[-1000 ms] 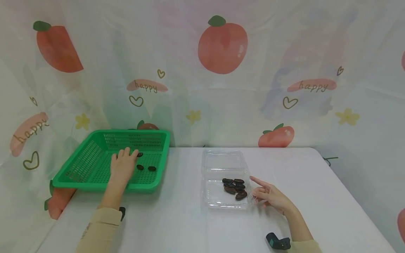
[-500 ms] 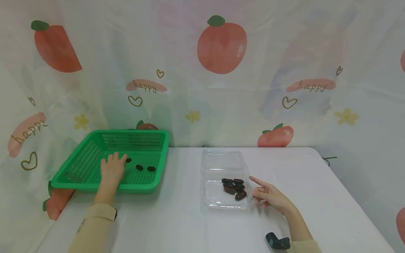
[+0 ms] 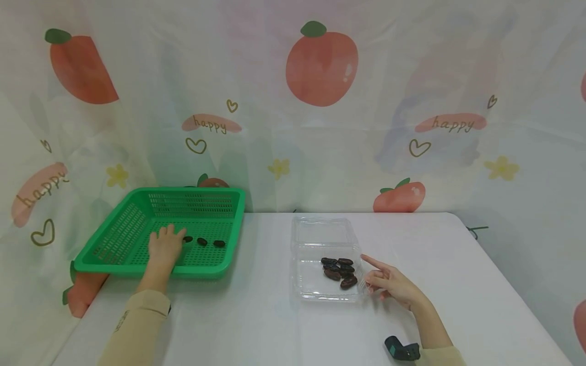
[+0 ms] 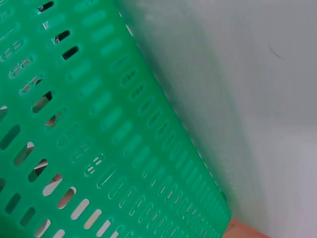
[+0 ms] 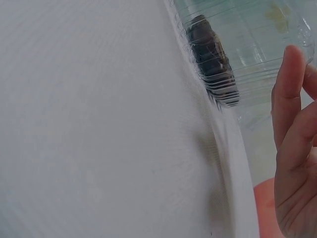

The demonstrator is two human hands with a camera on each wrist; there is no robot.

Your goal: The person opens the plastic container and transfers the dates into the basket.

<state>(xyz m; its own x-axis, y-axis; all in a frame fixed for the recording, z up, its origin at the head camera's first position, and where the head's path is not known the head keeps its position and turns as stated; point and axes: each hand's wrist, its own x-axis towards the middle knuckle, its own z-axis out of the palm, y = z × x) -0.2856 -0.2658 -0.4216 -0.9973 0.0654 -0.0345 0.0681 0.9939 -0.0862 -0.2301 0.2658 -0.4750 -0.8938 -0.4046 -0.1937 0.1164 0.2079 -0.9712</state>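
Observation:
In the head view my left hand reaches into a green plastic basket. Its thumb side pinches a dark date, partly hidden by the fingers. Two more dates lie in line with it on the basket floor, a middle one and a right one. My right hand is at the right side of a clear hinged plastic box, index finger stretched along its edge, other fingers bent loosely. Several dates lie inside this box, its lid folded back. The left wrist view shows only the basket's slotted wall.
A white-covered table carries basket and box, with a gap between them. A printed curtain hangs behind the table's far edge. By the right wrist sits a small black device.
My left hand has moved left and nearer inside the basket, bringing the date at its fingers into line with the other two. The right hand and the box have stayed put.

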